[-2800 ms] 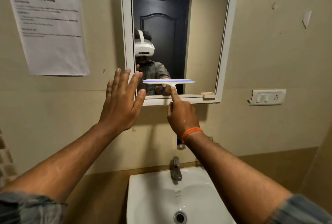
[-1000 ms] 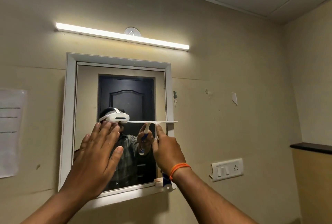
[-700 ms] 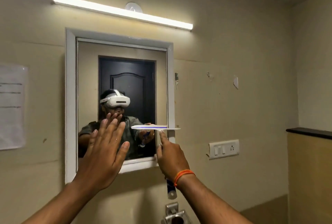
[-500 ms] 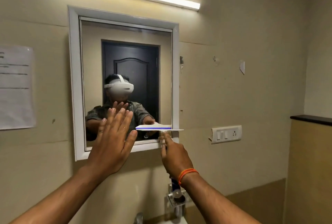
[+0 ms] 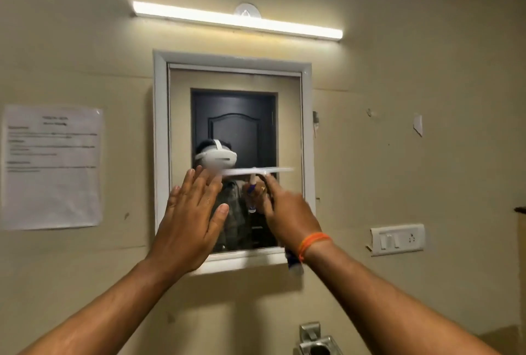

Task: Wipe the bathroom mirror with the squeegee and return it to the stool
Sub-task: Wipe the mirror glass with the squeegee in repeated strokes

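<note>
The mirror (image 5: 287, 115) has a white frame and reflects a black panelled door. The squeegee (image 5: 257, 171) has a white blade and a blue-and-white handle. An orange band (image 5: 313, 244) circles the right wrist; the wall (image 5: 427, 84) is plain beige, the switch plate (image 5: 397, 239) white.

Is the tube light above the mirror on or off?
On. The tube light glows bright white along its whole length and casts a pale halo on the wall above the mirror.
</note>
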